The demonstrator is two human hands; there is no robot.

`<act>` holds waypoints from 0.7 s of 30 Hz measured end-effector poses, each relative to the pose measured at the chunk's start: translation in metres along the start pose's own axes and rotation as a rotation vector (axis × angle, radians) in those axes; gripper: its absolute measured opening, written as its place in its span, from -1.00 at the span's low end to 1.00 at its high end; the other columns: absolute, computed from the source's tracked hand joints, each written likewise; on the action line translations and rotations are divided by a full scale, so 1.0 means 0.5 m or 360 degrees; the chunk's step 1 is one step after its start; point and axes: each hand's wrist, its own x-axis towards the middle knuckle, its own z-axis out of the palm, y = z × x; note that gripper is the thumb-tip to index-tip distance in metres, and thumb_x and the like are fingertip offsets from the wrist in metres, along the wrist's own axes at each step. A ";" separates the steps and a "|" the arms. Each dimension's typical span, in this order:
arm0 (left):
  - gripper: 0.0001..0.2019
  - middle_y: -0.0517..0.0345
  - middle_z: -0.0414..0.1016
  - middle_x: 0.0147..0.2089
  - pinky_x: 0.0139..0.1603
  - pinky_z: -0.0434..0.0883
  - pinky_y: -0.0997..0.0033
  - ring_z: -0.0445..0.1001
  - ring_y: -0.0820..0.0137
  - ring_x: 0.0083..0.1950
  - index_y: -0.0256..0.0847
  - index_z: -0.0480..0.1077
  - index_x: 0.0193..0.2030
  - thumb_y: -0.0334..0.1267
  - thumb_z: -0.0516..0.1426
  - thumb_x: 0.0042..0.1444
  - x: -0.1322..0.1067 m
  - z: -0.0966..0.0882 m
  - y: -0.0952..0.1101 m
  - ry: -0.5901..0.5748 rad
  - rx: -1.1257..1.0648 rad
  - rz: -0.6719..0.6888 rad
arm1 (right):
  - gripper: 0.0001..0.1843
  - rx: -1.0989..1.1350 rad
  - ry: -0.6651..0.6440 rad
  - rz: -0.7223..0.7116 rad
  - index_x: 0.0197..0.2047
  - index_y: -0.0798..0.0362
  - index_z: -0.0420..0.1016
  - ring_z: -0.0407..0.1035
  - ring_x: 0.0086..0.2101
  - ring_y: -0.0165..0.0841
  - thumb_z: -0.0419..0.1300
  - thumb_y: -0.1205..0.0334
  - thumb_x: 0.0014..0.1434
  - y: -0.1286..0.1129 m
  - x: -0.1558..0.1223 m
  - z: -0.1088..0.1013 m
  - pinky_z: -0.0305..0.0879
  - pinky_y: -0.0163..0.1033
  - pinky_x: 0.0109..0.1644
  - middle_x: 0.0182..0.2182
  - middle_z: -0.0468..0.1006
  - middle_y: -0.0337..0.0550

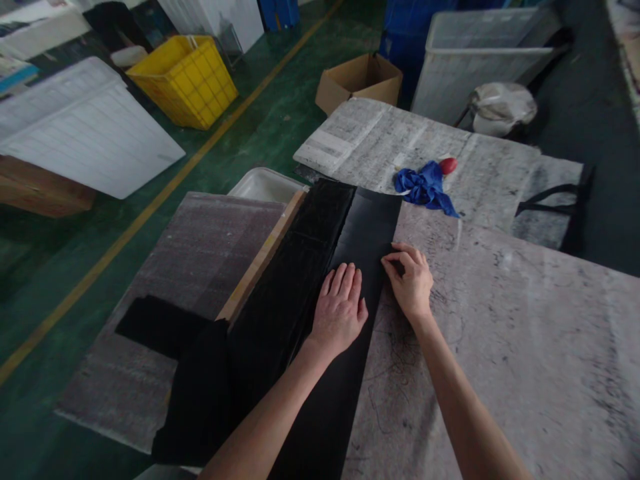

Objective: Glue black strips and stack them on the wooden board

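left hand (pixel 341 310) on one black sheet (pixel 371 220), right hand (pixel 414 283) at one edge

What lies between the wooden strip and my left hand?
A band of black material lies between the wooden strip and your left hand, as the head view shows.

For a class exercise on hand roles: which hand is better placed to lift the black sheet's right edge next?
Probably the right hand: it is curled at that edge of the black sheet, whereas the left hand lies flat, farther in.
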 end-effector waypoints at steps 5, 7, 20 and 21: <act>-0.42 -0.11 0.07 0.49 0.50 0.08 0.03 0.01 0.16 0.52 -0.37 0.07 0.42 -0.24 0.00 0.30 -0.002 0.002 -0.001 0.0020 -0.0009 0.0001 | -0.87 0.0061 0.0010 0.0006 -0.28 -0.06 0.53 0.42 -0.01 -0.15 0.19 0.13 0.27 -0.003 0.000 -0.004 0.36 0.03 0.08 -0.03 0.57 -0.09; -0.42 -0.11 0.07 0.50 0.51 0.07 0.03 0.00 0.17 0.52 -0.37 0.06 0.42 -0.24 0.00 0.30 -0.002 0.002 -0.001 0.0026 -0.0009 0.0009 | -0.86 0.0109 0.0049 -0.0012 -0.27 -0.06 0.53 0.41 0.00 -0.16 0.21 0.10 0.26 -0.004 0.000 -0.006 0.35 0.04 0.11 -0.03 0.56 -0.07; -0.48 -0.12 0.18 0.44 0.49 0.13 0.04 0.09 0.19 0.49 -0.36 0.13 0.39 -0.25 -0.02 0.33 -0.004 -0.002 0.002 0.0073 -0.0042 -0.0003 | -0.81 -0.0081 -0.0056 -0.0069 -0.23 -0.11 0.56 0.37 0.06 -0.12 0.26 -0.02 0.22 0.002 -0.003 0.007 0.29 0.05 0.11 0.03 0.55 -0.17; -0.49 -0.12 0.22 0.42 0.48 0.15 0.04 0.12 0.19 0.48 -0.35 0.15 0.38 -0.26 -0.01 0.33 -0.005 -0.001 0.002 0.0095 -0.0046 -0.0007 | -0.80 -0.0078 -0.0054 -0.0067 -0.23 -0.11 0.56 0.37 0.06 -0.12 0.26 -0.03 0.22 0.003 -0.003 0.007 0.30 0.05 0.10 0.02 0.55 -0.17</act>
